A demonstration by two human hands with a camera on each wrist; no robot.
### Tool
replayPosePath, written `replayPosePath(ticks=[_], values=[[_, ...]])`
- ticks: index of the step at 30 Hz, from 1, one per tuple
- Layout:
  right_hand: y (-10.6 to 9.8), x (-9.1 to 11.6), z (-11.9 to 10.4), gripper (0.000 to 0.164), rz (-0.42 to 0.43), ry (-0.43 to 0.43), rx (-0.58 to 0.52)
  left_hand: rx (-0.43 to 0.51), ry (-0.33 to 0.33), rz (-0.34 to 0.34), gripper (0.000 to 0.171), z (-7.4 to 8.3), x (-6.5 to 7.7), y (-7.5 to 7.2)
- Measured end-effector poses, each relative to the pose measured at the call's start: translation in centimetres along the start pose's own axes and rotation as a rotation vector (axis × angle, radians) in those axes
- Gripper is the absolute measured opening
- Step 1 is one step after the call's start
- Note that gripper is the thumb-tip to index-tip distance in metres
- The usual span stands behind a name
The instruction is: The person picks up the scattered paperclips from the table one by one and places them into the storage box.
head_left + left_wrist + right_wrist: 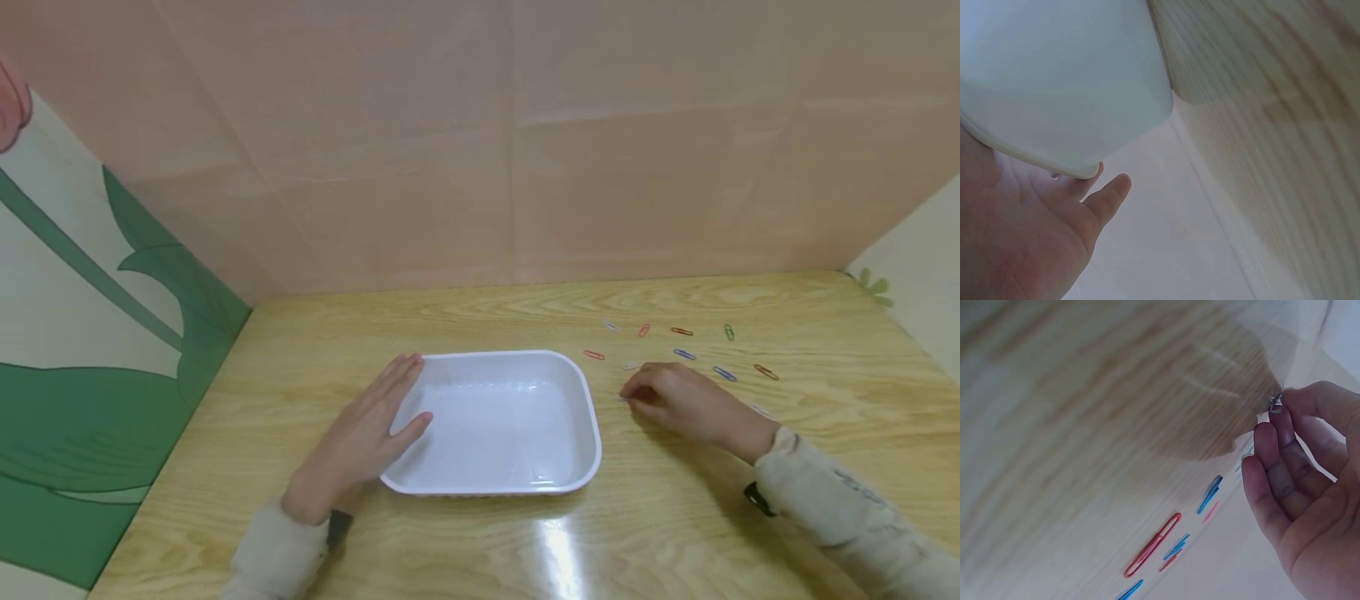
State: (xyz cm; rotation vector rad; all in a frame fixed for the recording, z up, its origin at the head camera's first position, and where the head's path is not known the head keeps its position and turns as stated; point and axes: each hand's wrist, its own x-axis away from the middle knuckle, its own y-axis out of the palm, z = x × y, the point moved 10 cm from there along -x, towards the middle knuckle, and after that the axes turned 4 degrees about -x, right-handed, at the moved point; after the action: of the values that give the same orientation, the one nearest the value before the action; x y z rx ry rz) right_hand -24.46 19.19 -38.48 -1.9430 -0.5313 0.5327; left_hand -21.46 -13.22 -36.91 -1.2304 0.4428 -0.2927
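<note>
Just right of the white tray (502, 433), the right hand (686, 404) pinches a paper clip (1276, 399) between thumb and finger, long axis hard to tell; left hand (363, 429), fingers extended, touches the tray's left end.

Soft, even light fills the head view, glare streaking the tabletop (465, 546) and glinting in the white tray (495, 429).
Faint shadow lies below the right sleeve (832, 492); both wrist views run dim and hazy, the farther paper clips (1210, 495) blurred.
</note>
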Motion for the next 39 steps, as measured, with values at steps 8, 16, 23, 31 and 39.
replayPosePath(ticks=[8, 16, 23, 31, 39], values=[[-0.3, -0.2, -0.3, 0.015, 0.017, -0.005, 0.012, 0.01, 0.005, 0.003, 0.07, 0.1, -0.2, -0.1], [-0.7, -0.2, -1.1, 0.014, 0.038, -0.026, 0.033, 0.018, -0.018, -0.026, 0.069, -0.2, -0.2, 0.1], [-1.8, -0.5, -2.1, 0.015, 0.065, -0.031, 0.013, 0.021, -0.018, -0.021, 0.064, -0.3, -0.3, -0.1], [-2.6, -0.6, -2.5, 0.016, 0.091, 0.044, -0.019, 0.023, -0.024, -0.002, 0.06, -0.3, -0.1, -0.4], [-3.7, -1.0, -4.1, 0.014, 0.21, 0.036, -0.064, 0.044, -0.028, 0.005, 0.061, -0.6, 0.0, -0.2]])
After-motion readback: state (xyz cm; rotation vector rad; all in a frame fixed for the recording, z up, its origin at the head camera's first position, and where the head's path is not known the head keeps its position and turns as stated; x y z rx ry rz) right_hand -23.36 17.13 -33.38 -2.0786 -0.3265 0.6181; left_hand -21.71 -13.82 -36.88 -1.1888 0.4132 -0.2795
